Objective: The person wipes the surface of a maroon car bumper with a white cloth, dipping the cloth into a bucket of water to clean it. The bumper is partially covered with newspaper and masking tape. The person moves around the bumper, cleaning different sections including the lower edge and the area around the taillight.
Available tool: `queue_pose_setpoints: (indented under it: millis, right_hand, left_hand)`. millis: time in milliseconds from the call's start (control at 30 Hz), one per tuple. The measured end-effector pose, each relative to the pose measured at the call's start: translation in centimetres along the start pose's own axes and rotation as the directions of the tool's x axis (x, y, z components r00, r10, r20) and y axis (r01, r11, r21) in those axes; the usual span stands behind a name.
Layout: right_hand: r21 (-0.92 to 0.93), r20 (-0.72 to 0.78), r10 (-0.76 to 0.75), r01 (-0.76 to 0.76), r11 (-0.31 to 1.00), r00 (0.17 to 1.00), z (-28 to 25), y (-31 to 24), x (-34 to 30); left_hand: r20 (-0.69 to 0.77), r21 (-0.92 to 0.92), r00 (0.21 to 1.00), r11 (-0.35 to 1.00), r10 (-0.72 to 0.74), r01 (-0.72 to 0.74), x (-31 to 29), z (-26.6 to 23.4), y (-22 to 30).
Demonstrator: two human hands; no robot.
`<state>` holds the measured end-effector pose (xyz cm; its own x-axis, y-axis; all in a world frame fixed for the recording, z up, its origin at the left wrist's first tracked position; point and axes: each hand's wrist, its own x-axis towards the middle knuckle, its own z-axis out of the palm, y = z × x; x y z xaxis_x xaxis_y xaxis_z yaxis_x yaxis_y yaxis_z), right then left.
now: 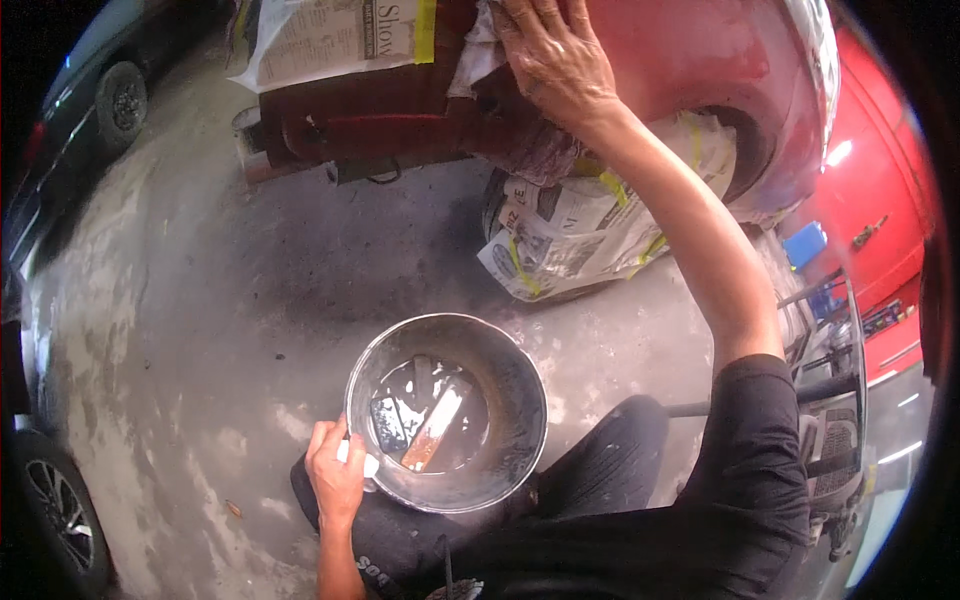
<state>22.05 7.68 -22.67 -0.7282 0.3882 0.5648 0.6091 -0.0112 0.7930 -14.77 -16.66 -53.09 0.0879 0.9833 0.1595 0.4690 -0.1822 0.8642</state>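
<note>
My right hand (560, 62) lies flat on a red car body panel (660, 50), fingers stretched toward the top edge, where the tips are cut off. Beside its fingers is a crumpled whitish piece of cloth or paper (476, 58); whether the palm covers anything I cannot tell. Low on the left, my left hand (336, 472) is closed around a small white object (356, 460) at the rim of a round metal bucket (518, 420). Inside the bucket are shallow water, a pale flat block with a brown end (432, 430) and darker flat pieces.
Newspaper with yellow tape masks the car's upper panel (330, 40) and its wheel (570, 230). A dark car (80, 110) stands at far left, another wheel (60, 500) below it. A metal-framed stand (835, 400) is on the right, near a blue container (804, 245). Stained concrete floor (200, 350) lies between.
</note>
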Motion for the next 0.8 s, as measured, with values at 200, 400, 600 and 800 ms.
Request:
queue_pose_setpoints:
  millis: [200,400,600,800]
  right_hand:
    - [-0.026,0.221,-0.135,0.144,0.989,0.966,0.6,-3.6,-2.2]
    - [0.172,0.09,0.179,-0.192,0.966,0.98,3.6,-7.1,-2.9]
    - [0.292,0.011,0.099,-0.097,0.951,0.995,4.4,-8.8,-1.9]
    - [0.292,0.028,0.235,-0.233,0.928,0.972,4.8,-9.8,-2.1]
  left_hand:
    - [-0.04,0.079,0.998,0.996,-0.045,0.048,-0.5,-0.7,0.3]
    - [-0.062,0.069,0.998,0.998,-0.004,0.008,-0.2,0.2,0.4]
    - [-0.053,0.092,0.999,0.996,0.01,-0.005,-0.4,0.2,0.1]
    - [-0.071,0.073,0.997,0.997,0.036,-0.031,0.1,0.9,-0.1]
